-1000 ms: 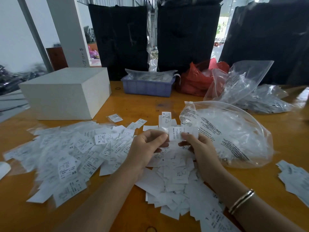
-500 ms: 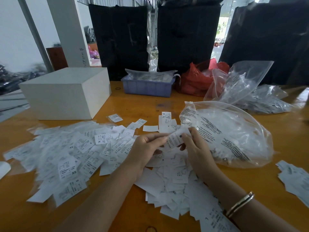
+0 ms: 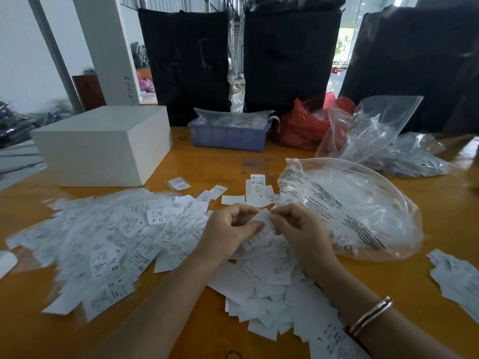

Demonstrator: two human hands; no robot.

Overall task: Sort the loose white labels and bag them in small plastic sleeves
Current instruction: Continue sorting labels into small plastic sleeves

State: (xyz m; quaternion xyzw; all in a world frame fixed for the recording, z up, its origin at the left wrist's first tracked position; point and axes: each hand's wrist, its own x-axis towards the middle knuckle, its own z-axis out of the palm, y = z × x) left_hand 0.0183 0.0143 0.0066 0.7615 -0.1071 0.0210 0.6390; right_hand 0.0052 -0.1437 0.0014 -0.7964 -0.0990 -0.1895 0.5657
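Observation:
My left hand [image 3: 230, 229] and my right hand [image 3: 298, 226] meet above the middle of the table, both pinching one white label [image 3: 265, 219] between them. Under my hands lies a heap of loose white labels [image 3: 269, 286]. To the left spreads a wide pile of labels in small clear sleeves [image 3: 103, 244], printed XS, S and XL. A short stack of labels [image 3: 258, 189] sits just beyond my hands. A big clear zip bag [image 3: 357, 211] with black print lies at my right.
A white box [image 3: 101, 143] stands at the back left. Behind are a blue tray [image 3: 228, 136] with sleeves, a red bag [image 3: 303, 125] and more clear bags [image 3: 375, 130]. More labels [image 3: 456, 275] lie at the right edge. Black wrapped bundles [image 3: 290, 53] stand behind the wooden table [image 3: 440, 216].
The label was held stretched flat between both hands, then tilted. Now my hands have drawn closer together and lower, with the label turned edge-up between the fingertips.

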